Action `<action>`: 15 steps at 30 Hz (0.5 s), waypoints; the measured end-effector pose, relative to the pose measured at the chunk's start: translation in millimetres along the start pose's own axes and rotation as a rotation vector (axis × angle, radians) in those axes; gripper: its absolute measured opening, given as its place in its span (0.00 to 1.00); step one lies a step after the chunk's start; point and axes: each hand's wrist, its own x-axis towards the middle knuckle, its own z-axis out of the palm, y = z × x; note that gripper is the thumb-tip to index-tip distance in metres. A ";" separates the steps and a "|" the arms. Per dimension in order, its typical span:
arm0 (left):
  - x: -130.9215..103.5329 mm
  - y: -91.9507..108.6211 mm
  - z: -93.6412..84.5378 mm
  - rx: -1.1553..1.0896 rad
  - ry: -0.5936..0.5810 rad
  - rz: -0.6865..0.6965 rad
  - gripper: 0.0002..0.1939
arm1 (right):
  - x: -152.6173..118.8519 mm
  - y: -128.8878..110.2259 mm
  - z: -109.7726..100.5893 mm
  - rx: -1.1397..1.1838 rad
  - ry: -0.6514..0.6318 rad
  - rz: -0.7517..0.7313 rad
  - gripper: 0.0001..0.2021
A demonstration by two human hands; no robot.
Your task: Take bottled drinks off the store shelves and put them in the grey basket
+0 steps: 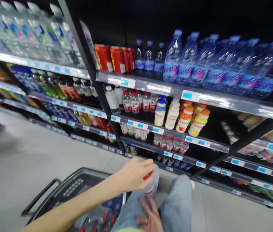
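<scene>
In the head view, my left hand is closed around the top of a small clear bottle with a red cap, above my knees. Just below that bottle is my right hand, its fingers spread and nothing seen in it. A dark shopping cart stands under my left forearm; several red-capped bottles lie inside it. Similar red-capped bottles stand on a middle shelf in front of me, with more one shelf lower.
Large blue bottles and red cans line the top shelf. Yogurt-like bottles stand below them. Shelving with clear bottles runs off to the left. Grey floor shows beside the cart.
</scene>
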 end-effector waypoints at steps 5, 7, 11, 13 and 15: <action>-39.3 52.9 58.5 -0.173 -0.332 -0.261 0.07 | -43.5 30.5 -13.6 0.089 0.144 0.091 0.40; -42.2 56.7 65.5 -0.186 -0.350 -0.388 0.08 | -47.8 29.8 -14.8 0.081 0.130 0.108 0.42; -35.8 41.7 62.7 -0.097 -0.365 -0.518 0.12 | -48.2 20.4 -13.4 0.042 0.147 0.108 0.36; -32.9 31.4 58.8 -0.048 -0.386 -0.526 0.15 | -50.3 16.0 -12.0 0.035 0.126 0.127 0.35; -32.4 22.6 54.8 -0.020 -0.402 -0.531 0.16 | -54.6 13.2 -11.0 0.059 0.118 0.152 0.36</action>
